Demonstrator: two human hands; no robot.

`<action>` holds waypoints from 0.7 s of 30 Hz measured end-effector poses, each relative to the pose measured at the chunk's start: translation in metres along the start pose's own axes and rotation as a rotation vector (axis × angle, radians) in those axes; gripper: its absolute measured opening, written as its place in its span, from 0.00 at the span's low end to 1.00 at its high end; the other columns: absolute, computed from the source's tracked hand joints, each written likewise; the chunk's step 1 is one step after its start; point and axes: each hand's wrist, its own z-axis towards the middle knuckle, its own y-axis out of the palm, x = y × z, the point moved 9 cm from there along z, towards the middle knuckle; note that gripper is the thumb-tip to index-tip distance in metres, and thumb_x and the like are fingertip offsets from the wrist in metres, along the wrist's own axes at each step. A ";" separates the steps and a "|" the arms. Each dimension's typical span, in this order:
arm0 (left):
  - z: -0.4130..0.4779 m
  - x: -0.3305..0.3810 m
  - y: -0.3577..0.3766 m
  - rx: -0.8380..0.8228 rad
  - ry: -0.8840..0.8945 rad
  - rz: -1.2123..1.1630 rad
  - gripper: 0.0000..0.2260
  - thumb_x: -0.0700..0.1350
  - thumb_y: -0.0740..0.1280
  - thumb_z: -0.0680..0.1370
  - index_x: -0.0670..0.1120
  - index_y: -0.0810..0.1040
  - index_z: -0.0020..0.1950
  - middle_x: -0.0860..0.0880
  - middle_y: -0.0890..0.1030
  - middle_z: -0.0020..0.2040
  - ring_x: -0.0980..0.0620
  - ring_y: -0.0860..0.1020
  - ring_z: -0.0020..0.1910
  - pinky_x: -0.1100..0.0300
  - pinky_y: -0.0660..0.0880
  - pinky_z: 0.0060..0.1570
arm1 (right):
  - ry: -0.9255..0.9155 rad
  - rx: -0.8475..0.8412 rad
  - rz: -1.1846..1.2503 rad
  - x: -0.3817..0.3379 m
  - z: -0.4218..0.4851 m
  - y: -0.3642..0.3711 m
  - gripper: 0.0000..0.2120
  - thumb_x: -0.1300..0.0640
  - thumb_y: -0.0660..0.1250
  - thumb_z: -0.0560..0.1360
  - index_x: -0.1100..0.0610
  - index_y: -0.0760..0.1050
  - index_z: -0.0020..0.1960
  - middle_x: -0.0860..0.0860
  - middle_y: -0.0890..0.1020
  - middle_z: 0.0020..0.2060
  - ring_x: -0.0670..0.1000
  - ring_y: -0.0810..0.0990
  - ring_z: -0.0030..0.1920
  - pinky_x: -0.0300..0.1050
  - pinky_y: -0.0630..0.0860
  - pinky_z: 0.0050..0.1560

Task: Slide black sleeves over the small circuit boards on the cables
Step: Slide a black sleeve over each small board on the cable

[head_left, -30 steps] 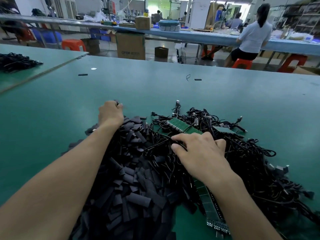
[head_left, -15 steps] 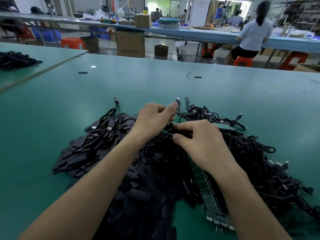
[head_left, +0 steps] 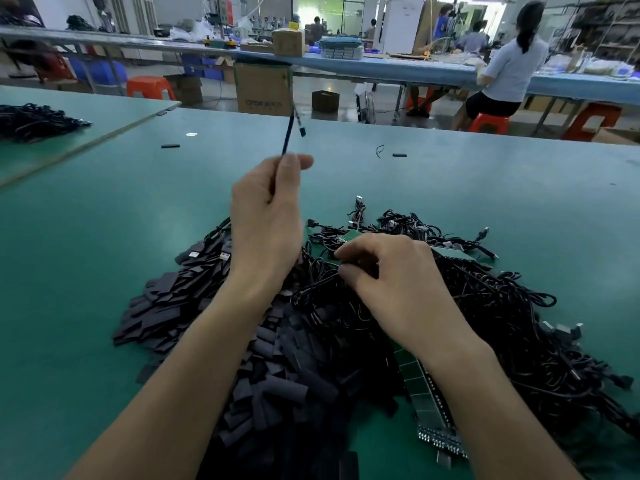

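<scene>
A heap of flat black sleeves [head_left: 214, 327] covers the near left of the green table [head_left: 104, 237]. To its right lies a tangle of black cables [head_left: 502, 323] with small green circuit boards [head_left: 349, 236]. My left hand [head_left: 266, 220] is raised above the heap and pinches a black cable [head_left: 288, 133] that sticks up, blurred, with a plug at its end. My right hand [head_left: 391, 275] rests low on the tangle, its fingers curled around cables next to a green board.
A strip of joined green boards [head_left: 429, 410] lies near the front edge. Loose sleeves [head_left: 399, 154] sit farther back on the table. Another cable pile [head_left: 31, 121] is on the left table. A person [head_left: 509, 64] sits at the far bench.
My left hand went from the sleeve heap to the cable tangle, took a cable and lifted it up above the pile. My right hand stayed on the tangle.
</scene>
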 end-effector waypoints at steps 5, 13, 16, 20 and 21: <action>-0.001 0.010 -0.011 0.046 0.083 0.085 0.25 0.62 0.58 0.81 0.43 0.79 0.41 0.56 0.60 0.25 0.56 0.59 0.26 0.61 0.57 0.29 | -0.146 -0.029 -0.301 -0.025 -0.007 0.014 0.11 0.57 0.69 0.78 0.48 0.82 0.59 0.47 0.82 0.54 0.50 0.76 0.58 0.46 0.72 0.62; 0.000 0.019 -0.024 0.140 0.235 0.396 0.14 0.58 0.65 0.80 0.51 0.85 0.53 0.51 0.72 0.38 0.56 0.66 0.36 0.70 0.61 0.32 | -0.228 -0.289 -0.432 -0.033 -0.023 0.062 0.14 0.60 0.67 0.76 0.46 0.78 0.59 0.45 0.79 0.54 0.52 0.75 0.58 0.47 0.68 0.59; 0.002 0.022 -0.044 0.284 0.225 0.397 0.13 0.55 0.65 0.82 0.46 0.83 0.52 0.46 0.72 0.45 0.55 0.66 0.44 0.74 0.61 0.38 | -0.231 -0.353 -0.420 -0.030 -0.026 0.075 0.14 0.56 0.67 0.78 0.48 0.76 0.63 0.47 0.78 0.56 0.53 0.74 0.60 0.48 0.69 0.59; 0.002 0.021 -0.054 0.367 0.203 0.366 0.16 0.56 0.62 0.83 0.43 0.78 0.53 0.46 0.70 0.50 0.55 0.63 0.49 0.66 0.63 0.50 | -0.190 -0.431 -0.407 -0.022 -0.030 0.089 0.21 0.40 0.61 0.81 0.48 0.72 0.69 0.49 0.75 0.58 0.54 0.71 0.62 0.49 0.68 0.61; 0.002 0.018 -0.050 0.332 0.178 0.365 0.17 0.58 0.63 0.82 0.45 0.76 0.55 0.47 0.67 0.52 0.55 0.64 0.50 0.62 0.65 0.54 | -0.193 -0.444 -0.395 -0.022 -0.031 0.091 0.22 0.39 0.60 0.81 0.47 0.71 0.71 0.48 0.73 0.57 0.53 0.70 0.62 0.49 0.67 0.61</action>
